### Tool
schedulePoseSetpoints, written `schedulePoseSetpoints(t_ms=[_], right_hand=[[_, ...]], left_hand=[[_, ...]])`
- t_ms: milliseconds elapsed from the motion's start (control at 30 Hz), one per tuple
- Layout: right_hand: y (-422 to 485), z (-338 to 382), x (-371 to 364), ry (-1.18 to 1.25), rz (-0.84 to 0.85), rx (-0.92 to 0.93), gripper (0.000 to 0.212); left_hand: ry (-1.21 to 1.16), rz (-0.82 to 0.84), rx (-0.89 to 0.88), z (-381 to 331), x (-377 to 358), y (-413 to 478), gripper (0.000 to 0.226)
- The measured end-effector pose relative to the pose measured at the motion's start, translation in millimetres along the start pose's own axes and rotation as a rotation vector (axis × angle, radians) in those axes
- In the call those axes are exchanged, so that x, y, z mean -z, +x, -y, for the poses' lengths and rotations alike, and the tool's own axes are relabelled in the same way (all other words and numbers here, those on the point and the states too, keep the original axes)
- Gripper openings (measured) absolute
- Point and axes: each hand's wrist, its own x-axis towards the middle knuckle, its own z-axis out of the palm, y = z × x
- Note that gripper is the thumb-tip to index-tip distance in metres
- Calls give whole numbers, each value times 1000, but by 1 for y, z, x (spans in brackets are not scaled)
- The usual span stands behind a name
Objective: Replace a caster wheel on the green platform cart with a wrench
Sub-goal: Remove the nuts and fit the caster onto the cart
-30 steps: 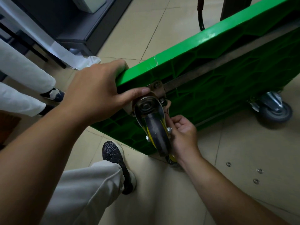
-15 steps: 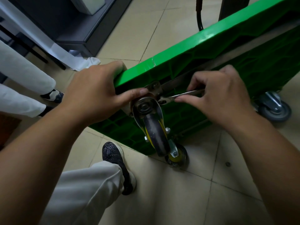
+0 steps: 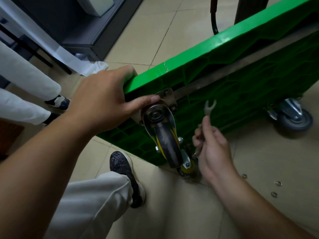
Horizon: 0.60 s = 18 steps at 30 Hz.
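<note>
Two legs in white trousers (image 3: 25, 80) stand at the far left on the beige tiled floor (image 3: 155, 37). Behind them is a dark cabinet (image 3: 82, 31), with a white sheet (image 3: 81, 66) trailing down to the tiles at its foot.

Nearer me, my left hand (image 3: 103, 102) grips the upper corner of the green platform cart (image 3: 224, 69). My fingers are curled over its edge and my thumb lies against the metal plate (image 3: 168, 98) of the caster wheel (image 3: 166, 144). The cart is tipped up on its side, ribbed underside facing me, lower edge down at the floor. The caster wheel juts toward me from that upper corner, dark tread over a yellow hub. Below it, my dark shoe (image 3: 124, 171) rests on the tiles.

A second caster (image 3: 187, 167), also yellow-hubbed, sits at the floor by the cart's lower edge; I cannot tell whether it is bolted on. Just right of the wheel, my right hand (image 3: 214, 150) curls round the shank of the wrench (image 3: 209, 107). Its open end points up, apart from the plate's bolts. A black hose (image 3: 214, 23) hangs beyond the cart's top edge. Farther right, a grey caster (image 3: 295, 119) stands on the floor beneath the cart. Three small metal rings (image 3: 278, 183) lie on the tiles beside my forearm.
</note>
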Motion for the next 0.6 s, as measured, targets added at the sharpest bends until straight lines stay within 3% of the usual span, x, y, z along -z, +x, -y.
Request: schedulePoseSetpoints(t_ms=[233,600], right_hand=[[-8,-33,-18,-109,81,54,36],[22,-7,-11,-388,134,370,34]], left_hand=[[12,-3,-4,1,-1,-1,65],[32,-8,0,0,-1,-1,62]])
